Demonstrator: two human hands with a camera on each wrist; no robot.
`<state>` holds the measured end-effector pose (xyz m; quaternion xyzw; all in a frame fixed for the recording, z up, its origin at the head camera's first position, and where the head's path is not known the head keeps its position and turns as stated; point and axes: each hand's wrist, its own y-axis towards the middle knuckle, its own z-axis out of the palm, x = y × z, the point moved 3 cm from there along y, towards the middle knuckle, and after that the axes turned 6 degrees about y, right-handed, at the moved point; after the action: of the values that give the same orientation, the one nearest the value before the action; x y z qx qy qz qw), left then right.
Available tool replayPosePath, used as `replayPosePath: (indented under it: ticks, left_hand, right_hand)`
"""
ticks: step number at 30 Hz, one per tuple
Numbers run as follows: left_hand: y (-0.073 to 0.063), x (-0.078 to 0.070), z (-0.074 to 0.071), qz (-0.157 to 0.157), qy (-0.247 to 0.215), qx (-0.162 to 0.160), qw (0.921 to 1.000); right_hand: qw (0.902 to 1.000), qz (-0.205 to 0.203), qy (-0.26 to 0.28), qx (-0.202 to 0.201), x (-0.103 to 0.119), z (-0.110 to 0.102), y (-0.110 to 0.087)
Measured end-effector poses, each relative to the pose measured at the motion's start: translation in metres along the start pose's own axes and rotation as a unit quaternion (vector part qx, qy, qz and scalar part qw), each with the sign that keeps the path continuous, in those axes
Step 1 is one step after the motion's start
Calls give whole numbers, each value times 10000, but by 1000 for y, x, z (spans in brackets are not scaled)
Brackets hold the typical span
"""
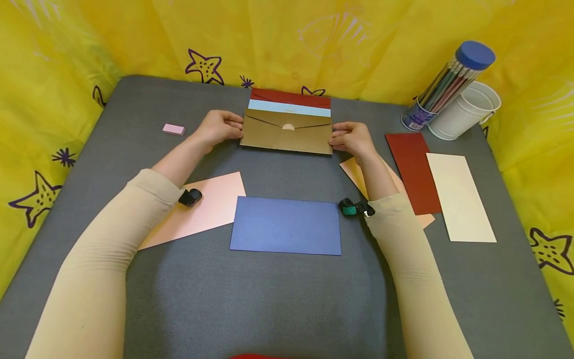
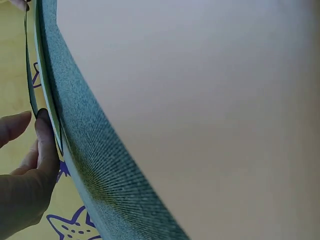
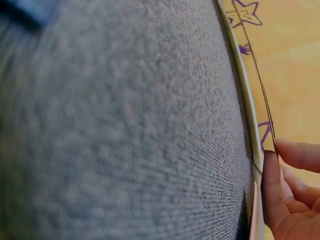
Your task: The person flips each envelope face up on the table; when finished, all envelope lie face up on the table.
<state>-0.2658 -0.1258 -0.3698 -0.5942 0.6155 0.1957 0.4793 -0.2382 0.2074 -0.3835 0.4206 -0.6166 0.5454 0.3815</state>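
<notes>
A gold envelope [image 1: 287, 134] with a pale round seal lies at the far side of the table, overlapping a light blue envelope [image 1: 289, 108] and a red envelope [image 1: 290, 97] that show above its top edge. My left hand [image 1: 218, 127] pinches its left edge. Opposite, the right edge is pinched by my right hand [image 1: 353, 138]. In the right wrist view the envelope's thin edge runs up from between the thumb and fingers of my right hand [image 3: 295, 192]. The left wrist view shows my left hand [image 2: 32, 175] at the other end, a gap below the envelope.
Nearer me lies a blue envelope [image 1: 286, 226], with a pink one [image 1: 211, 202] at its left. An orange envelope [image 1: 354, 172], a dark red one [image 1: 414, 174] and a cream one [image 1: 461, 197] lie right. Beyond stand a pencil tub [image 1: 419, 115] and white bucket [image 1: 455, 117]. An eraser [image 1: 173, 129] sits left.
</notes>
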Motion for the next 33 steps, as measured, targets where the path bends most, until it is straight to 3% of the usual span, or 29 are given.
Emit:
replayPosePath:
  ticks: [6, 15, 33]
  left_hand:
    - [0, 1, 2, -91, 348, 105, 9993]
    - [5, 2, 6, 17, 1019, 590, 9930]
    - [9, 2, 9, 245, 1178, 326, 9922]
  right_hand:
    - [9985, -11, -544, -70, 1, 3, 0]
    - [9918, -138, -1273, 0, 0, 5, 0]
    - [9905, -65, -1372, 3, 1, 9, 1]
